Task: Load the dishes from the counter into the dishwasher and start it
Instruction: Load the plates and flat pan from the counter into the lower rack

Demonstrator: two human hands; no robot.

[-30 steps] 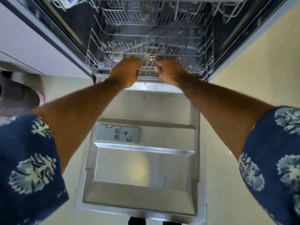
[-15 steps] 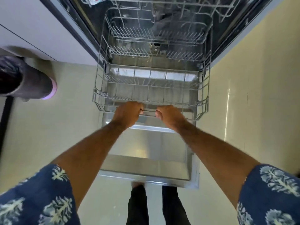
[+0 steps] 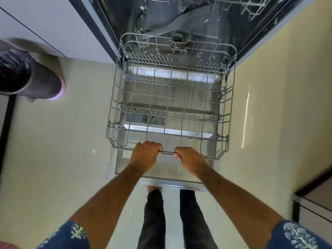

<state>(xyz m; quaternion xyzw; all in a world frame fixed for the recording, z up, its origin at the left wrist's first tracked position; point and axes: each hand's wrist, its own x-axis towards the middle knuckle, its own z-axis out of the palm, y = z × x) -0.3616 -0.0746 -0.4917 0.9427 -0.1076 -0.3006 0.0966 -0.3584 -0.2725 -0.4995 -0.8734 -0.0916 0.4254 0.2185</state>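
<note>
Two hands (left hand [image 3: 145, 155], right hand [image 3: 190, 161]) on empty wire rack [image 3: 115, 112]

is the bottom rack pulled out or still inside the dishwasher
Pulled out. The lower rack sits over the lowered door, only its rear edge at the tub. The left hand and right hand grip its front bar. It holds no dishes.

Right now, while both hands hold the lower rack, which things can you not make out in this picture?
Head view only:
- Dishes and counter: outside the frame, so what remains to load is unknown.
- Upper rack: cut off by the top edge.
- Fingertips of the left hand and right hand: curled under the front bar of the lower rack.
- Dishwasher door: its front edge is blurred and partly behind the forearms.
- Dark object at left: cut off, unidentifiable.
</note>
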